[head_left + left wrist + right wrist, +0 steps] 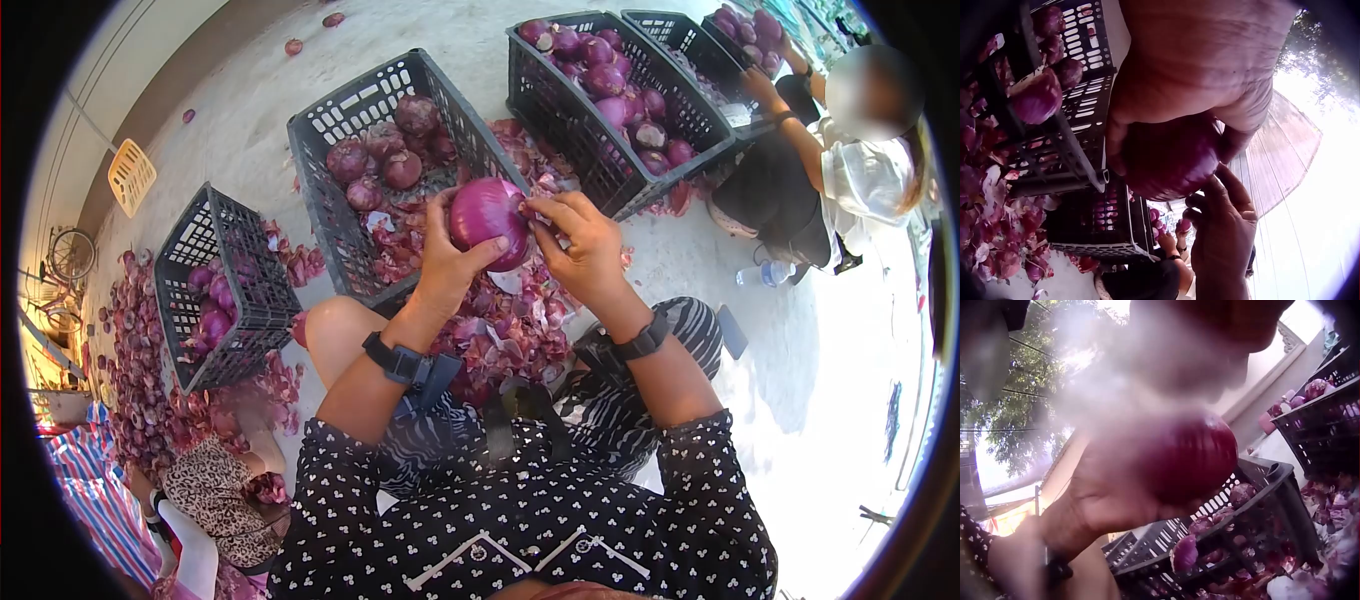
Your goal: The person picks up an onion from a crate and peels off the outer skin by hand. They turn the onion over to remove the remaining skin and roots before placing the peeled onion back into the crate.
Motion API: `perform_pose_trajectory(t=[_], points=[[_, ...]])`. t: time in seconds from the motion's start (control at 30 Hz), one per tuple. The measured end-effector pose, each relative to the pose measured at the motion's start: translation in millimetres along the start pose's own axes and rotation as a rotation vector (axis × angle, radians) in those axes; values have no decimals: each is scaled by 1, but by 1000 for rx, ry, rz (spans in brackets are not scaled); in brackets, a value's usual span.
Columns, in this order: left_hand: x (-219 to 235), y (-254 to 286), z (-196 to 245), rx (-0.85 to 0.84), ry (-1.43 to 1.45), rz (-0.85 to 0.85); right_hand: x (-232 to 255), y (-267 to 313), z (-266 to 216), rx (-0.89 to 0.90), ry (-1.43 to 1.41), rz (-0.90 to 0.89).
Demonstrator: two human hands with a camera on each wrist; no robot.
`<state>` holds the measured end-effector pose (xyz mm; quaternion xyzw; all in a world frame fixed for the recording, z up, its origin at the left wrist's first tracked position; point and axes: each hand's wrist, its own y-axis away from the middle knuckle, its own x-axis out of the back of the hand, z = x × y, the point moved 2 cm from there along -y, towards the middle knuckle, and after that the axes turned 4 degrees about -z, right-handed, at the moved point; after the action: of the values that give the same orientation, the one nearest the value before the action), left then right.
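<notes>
A large, glossy purple onion [482, 222] is held up over the near edge of a black plastic crate. My left hand [447, 258] grips it from the side, thumb across its front. At the onion's neck end, the thumb and fingers of my right hand [585, 248] pinch the dry tip. The left wrist view shows the onion [1169, 159] under my left palm, with the right fingertips at its end. Haze blurs part of the right wrist view, where the onion [1204, 456] rests in the left hand [1100, 497].
The black crate [312, 200] in front holds several onions and loose skins. Another crate [560, 125] heaped with onions stands to its right, a smaller crate [180, 345] to its left. Peeled skins [520, 325] litter the floor. A person [865, 185] sits at right, another [215, 490] at lower left.
</notes>
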<state>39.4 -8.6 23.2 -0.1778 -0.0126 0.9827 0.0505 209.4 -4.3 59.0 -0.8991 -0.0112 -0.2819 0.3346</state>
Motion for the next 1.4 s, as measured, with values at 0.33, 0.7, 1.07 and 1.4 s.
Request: perform_pose_trajectory(t=[0.33, 0.7, 1.07, 1.4], points=[[3, 1, -3, -6, -96, -3, -3, 0, 4, 61, 25, -34], [4, 2, -1, 151, 188, -38, -1, -1, -1, 124, -76, -78], [8, -1, -5, 92, 87, -15, 6, 3, 2, -161, -175, -123], [3, 3, -5, 70, -26, -41, -1, 6, 2, -18, -46, -143]])
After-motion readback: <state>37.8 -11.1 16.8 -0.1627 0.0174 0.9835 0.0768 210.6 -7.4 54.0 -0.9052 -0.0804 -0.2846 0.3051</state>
